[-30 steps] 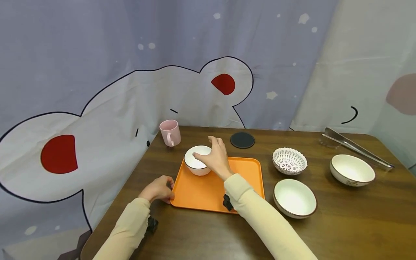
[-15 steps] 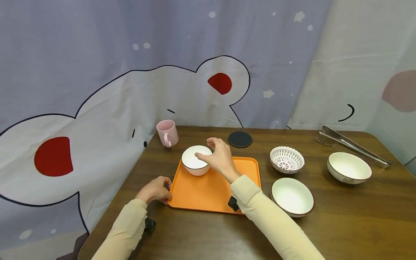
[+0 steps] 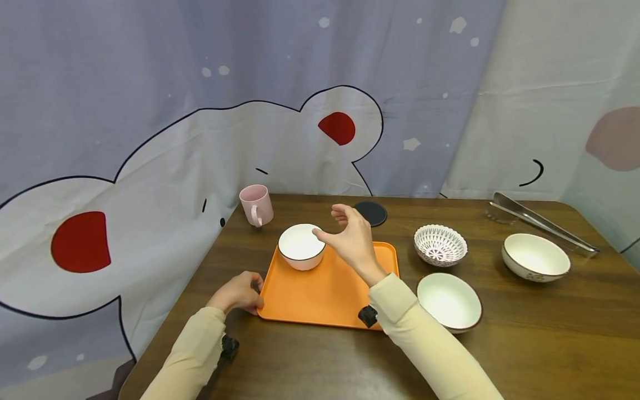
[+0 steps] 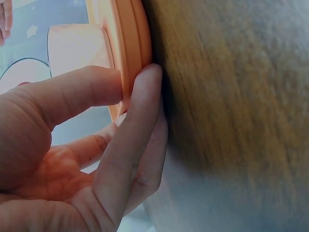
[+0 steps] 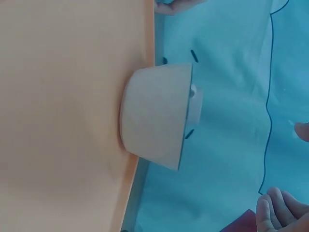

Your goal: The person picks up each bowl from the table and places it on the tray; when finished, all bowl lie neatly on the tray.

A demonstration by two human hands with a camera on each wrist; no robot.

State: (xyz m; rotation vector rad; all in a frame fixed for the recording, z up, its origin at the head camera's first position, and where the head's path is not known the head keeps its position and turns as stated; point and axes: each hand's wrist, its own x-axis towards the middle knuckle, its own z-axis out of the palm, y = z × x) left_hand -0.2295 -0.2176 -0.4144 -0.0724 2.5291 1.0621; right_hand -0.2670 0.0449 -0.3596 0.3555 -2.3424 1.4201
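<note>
A white bowl with a dark rim (image 3: 301, 248) stands upright at the far left part of the orange tray (image 3: 315, 300). My left hand (image 3: 239, 293) pinches the tray's near left corner; the left wrist view has the thumb and fingers on either side of the tray edge (image 4: 133, 38). My right hand (image 3: 352, 241) hovers over the tray just right of the bowl, thumb and fingers spread apart, holding nothing. In the right wrist view, a gap separates the bowl (image 5: 157, 116) from the right fingertips (image 5: 275, 203).
Behind the tray are a pink mug (image 3: 257, 206) and a black round coaster (image 3: 375, 214). To the right stand a lattice-patterned bowl (image 3: 440, 245), a brown-rimmed bowl (image 3: 449, 303) and a flower-patterned bowl (image 3: 536, 258). Metal tongs (image 3: 545, 225) lie behind. A curtain hangs beyond the table.
My right hand has let go of the white bowl and drawn back to the right, its fingers off the rim. My left hand keeps its place on the tray corner.
</note>
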